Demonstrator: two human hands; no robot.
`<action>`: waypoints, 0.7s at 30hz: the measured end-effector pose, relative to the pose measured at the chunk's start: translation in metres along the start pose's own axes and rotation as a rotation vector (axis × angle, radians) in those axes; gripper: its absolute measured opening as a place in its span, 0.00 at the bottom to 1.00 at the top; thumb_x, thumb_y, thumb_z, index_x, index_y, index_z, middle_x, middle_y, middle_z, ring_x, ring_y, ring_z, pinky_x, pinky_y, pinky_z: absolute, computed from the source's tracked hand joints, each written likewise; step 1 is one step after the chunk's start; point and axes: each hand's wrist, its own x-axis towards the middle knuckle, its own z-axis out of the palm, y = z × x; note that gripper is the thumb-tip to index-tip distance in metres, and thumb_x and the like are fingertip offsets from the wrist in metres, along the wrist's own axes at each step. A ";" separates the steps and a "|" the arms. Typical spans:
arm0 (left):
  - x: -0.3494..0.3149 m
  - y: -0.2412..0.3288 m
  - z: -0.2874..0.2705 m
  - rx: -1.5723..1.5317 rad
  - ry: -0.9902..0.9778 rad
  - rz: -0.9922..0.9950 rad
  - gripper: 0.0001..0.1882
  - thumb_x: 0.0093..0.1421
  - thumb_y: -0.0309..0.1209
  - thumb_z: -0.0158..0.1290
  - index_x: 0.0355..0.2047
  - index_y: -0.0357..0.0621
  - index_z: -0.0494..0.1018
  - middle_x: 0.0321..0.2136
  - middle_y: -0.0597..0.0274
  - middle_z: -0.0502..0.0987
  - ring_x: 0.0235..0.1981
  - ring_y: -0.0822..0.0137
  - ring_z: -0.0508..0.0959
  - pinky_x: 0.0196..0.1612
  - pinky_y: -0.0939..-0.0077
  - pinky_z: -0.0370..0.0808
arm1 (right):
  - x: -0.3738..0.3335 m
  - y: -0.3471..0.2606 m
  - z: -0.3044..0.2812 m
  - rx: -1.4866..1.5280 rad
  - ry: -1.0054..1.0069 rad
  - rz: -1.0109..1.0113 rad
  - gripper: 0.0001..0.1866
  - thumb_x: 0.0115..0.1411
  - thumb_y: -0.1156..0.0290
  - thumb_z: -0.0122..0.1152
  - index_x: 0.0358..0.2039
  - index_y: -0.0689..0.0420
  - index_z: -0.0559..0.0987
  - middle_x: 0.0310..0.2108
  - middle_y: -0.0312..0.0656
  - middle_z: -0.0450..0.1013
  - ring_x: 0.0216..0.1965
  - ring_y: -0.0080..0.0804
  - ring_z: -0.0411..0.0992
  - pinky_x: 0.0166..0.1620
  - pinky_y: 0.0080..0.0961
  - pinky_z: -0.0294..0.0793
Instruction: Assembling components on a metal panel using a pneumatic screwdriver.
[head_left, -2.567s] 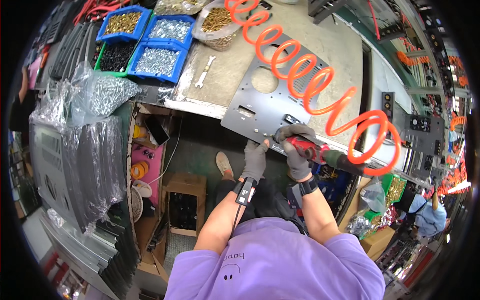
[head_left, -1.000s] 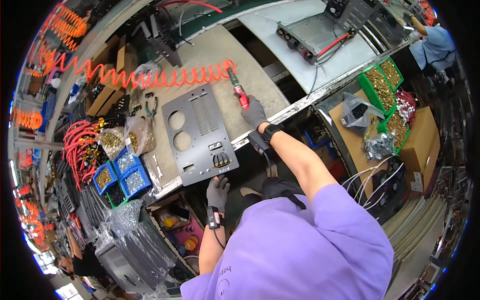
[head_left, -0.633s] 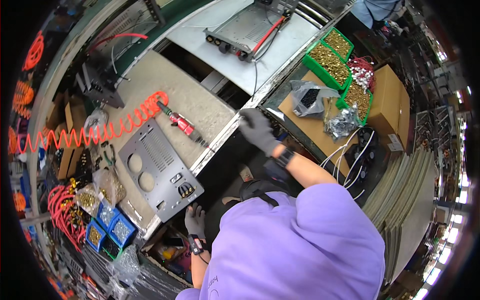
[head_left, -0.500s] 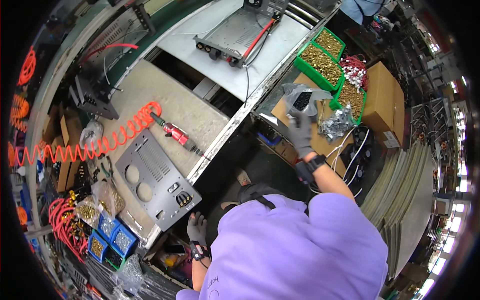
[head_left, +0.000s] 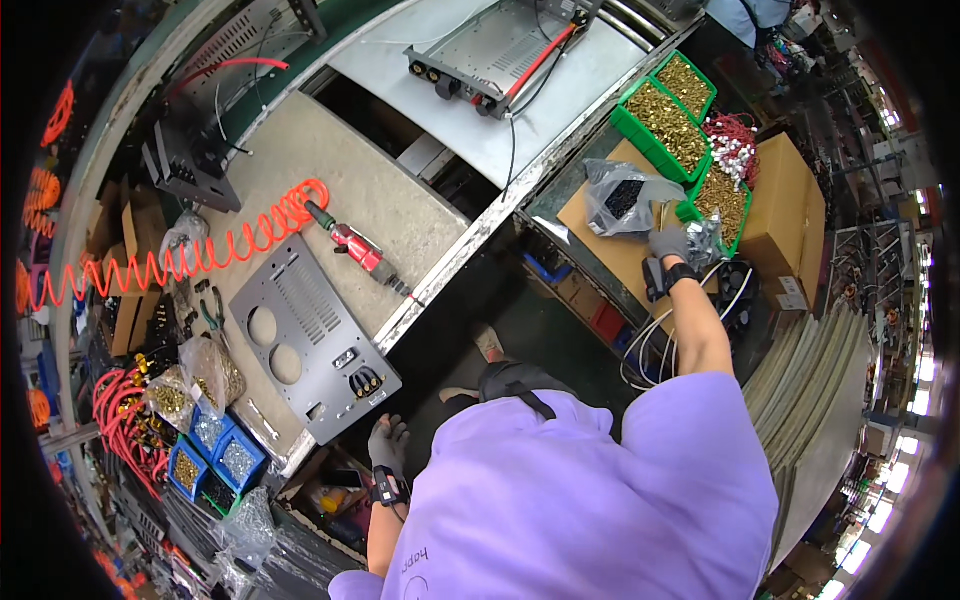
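My right hand [head_left: 668, 243], in a grey glove, reaches over cardboard on the right-hand bench, at the edge of a clear bag of silvery parts [head_left: 704, 240]. Its fingertips are too small and partly hidden to tell whether they grip anything. Just beyond lies a clear bag with black parts [head_left: 622, 198], beside a green bin of brass-coloured fittings [head_left: 720, 200]. My left hand [head_left: 388, 445], also gloved, hangs beside the workbench edge with fingers apart and nothing in it. Close to it is a grey metal panel [head_left: 310, 345] with two large round holes, lying on the bench.
A red air screwdriver [head_left: 365, 258] on an orange coiled hose [head_left: 230, 262] rests on the workbench [head_left: 370, 190]. Blue bins of small hardware [head_left: 238, 460] stand at the lower left. A partly assembled metal chassis [head_left: 500, 60] sits farther along. A cardboard box [head_left: 785, 215] is at right.
My right hand has moved right and nearer, from beside the bag of black parts to the bag of silvery parts. My left hand stays low by the bench edge.
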 end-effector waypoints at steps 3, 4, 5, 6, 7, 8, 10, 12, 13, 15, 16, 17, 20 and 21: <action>-0.007 -0.014 -0.013 0.004 0.073 -0.034 0.13 0.57 0.33 0.44 0.44 0.47 0.65 0.37 0.59 0.72 0.33 0.64 0.72 0.36 0.68 0.70 | -0.002 -0.004 -0.009 0.224 0.084 -0.068 0.16 0.46 0.67 0.52 0.35 0.62 0.76 0.35 0.55 0.72 0.39 0.50 0.71 0.43 0.37 0.69; -0.009 -0.018 -0.018 0.008 0.109 -0.059 0.13 0.57 0.32 0.44 0.44 0.47 0.65 0.37 0.59 0.72 0.33 0.64 0.72 0.36 0.68 0.70 | 0.001 0.001 -0.001 0.320 0.129 -0.217 0.16 0.46 0.69 0.52 0.35 0.62 0.75 0.34 0.55 0.72 0.39 0.49 0.71 0.43 0.36 0.69; -0.008 -0.024 -0.022 -0.031 0.119 -0.084 0.14 0.57 0.30 0.43 0.44 0.47 0.65 0.36 0.59 0.72 0.32 0.65 0.72 0.35 0.69 0.70 | 0.006 0.010 0.004 0.421 0.171 -0.366 0.16 0.46 0.70 0.51 0.35 0.63 0.75 0.34 0.56 0.72 0.39 0.49 0.71 0.44 0.35 0.68; -0.009 -0.028 -0.022 -0.036 0.130 -0.092 0.14 0.56 0.29 0.43 0.44 0.47 0.65 0.35 0.60 0.72 0.32 0.65 0.72 0.35 0.70 0.70 | 0.012 0.017 0.011 0.496 0.180 -0.393 0.15 0.46 0.71 0.51 0.36 0.63 0.75 0.33 0.56 0.72 0.39 0.48 0.71 0.44 0.35 0.68; -0.011 -0.031 -0.022 -0.045 0.141 -0.100 0.14 0.56 0.28 0.43 0.44 0.46 0.65 0.34 0.60 0.72 0.31 0.66 0.72 0.34 0.70 0.70 | 0.019 0.024 0.018 0.570 0.187 -0.420 0.15 0.46 0.71 0.51 0.36 0.63 0.75 0.33 0.56 0.72 0.39 0.48 0.71 0.44 0.34 0.68; -0.015 -0.034 -0.024 -0.053 0.169 -0.105 0.14 0.56 0.28 0.43 0.44 0.46 0.65 0.34 0.60 0.72 0.31 0.66 0.72 0.34 0.70 0.70 | 0.025 0.034 0.023 0.485 0.168 -0.363 0.16 0.47 0.70 0.52 0.36 0.63 0.74 0.34 0.57 0.72 0.39 0.49 0.70 0.44 0.35 0.68; -0.021 -0.040 -0.025 -0.025 0.167 -0.104 0.13 0.56 0.28 0.43 0.43 0.46 0.65 0.33 0.60 0.72 0.30 0.67 0.72 0.33 0.72 0.70 | 0.025 0.026 0.026 0.254 0.181 -0.260 0.17 0.48 0.68 0.52 0.38 0.63 0.74 0.36 0.59 0.71 0.40 0.50 0.70 0.44 0.35 0.67; -0.021 -0.048 -0.032 -0.009 0.176 -0.104 0.13 0.56 0.30 0.43 0.44 0.46 0.65 0.35 0.60 0.72 0.32 0.67 0.72 0.35 0.71 0.70 | 0.030 0.015 0.029 0.100 0.084 -0.153 0.19 0.51 0.64 0.51 0.39 0.64 0.72 0.37 0.61 0.69 0.42 0.54 0.68 0.44 0.38 0.67; -0.016 -0.047 -0.029 0.044 0.122 -0.106 0.14 0.57 0.31 0.43 0.44 0.47 0.64 0.37 0.60 0.71 0.34 0.66 0.72 0.36 0.70 0.70 | 0.071 0.061 0.052 0.031 0.153 -0.241 0.19 0.51 0.63 0.50 0.38 0.63 0.73 0.37 0.61 0.70 0.42 0.54 0.68 0.44 0.39 0.67; -0.023 -0.053 -0.034 0.001 0.173 -0.105 0.13 0.57 0.30 0.43 0.43 0.47 0.65 0.36 0.61 0.71 0.33 0.67 0.72 0.36 0.70 0.70 | 0.065 0.037 0.047 -0.087 0.047 -0.288 0.18 0.53 0.62 0.46 0.38 0.62 0.73 0.36 0.60 0.70 0.42 0.54 0.68 0.43 0.39 0.67; -0.023 -0.054 -0.034 -0.025 0.170 -0.105 0.12 0.57 0.29 0.43 0.42 0.47 0.65 0.35 0.61 0.72 0.31 0.68 0.72 0.34 0.73 0.70 | 0.069 0.039 0.047 -0.094 0.037 -0.306 0.18 0.53 0.62 0.46 0.38 0.62 0.73 0.36 0.60 0.70 0.42 0.54 0.68 0.43 0.39 0.67; -0.023 -0.055 -0.034 -0.050 0.167 -0.103 0.11 0.57 0.28 0.43 0.41 0.47 0.65 0.33 0.62 0.72 0.29 0.69 0.73 0.31 0.75 0.70 | 0.077 0.043 0.043 -0.189 -0.021 -0.307 0.18 0.53 0.62 0.46 0.38 0.61 0.73 0.36 0.60 0.71 0.42 0.54 0.68 0.42 0.39 0.67; -0.025 -0.058 -0.033 -0.073 0.189 -0.101 0.10 0.58 0.28 0.43 0.41 0.46 0.65 0.33 0.61 0.72 0.29 0.69 0.73 0.31 0.75 0.70 | 0.091 0.044 0.041 -0.384 -0.139 -0.312 0.18 0.53 0.62 0.46 0.38 0.61 0.74 0.35 0.60 0.71 0.42 0.54 0.68 0.41 0.39 0.67; -0.025 -0.059 -0.032 -0.081 0.184 -0.097 0.10 0.58 0.28 0.43 0.41 0.45 0.65 0.33 0.61 0.72 0.28 0.69 0.73 0.31 0.75 0.70 | 0.092 0.043 0.040 -0.424 -0.160 -0.312 0.18 0.53 0.62 0.46 0.38 0.61 0.73 0.35 0.60 0.71 0.42 0.54 0.68 0.41 0.39 0.67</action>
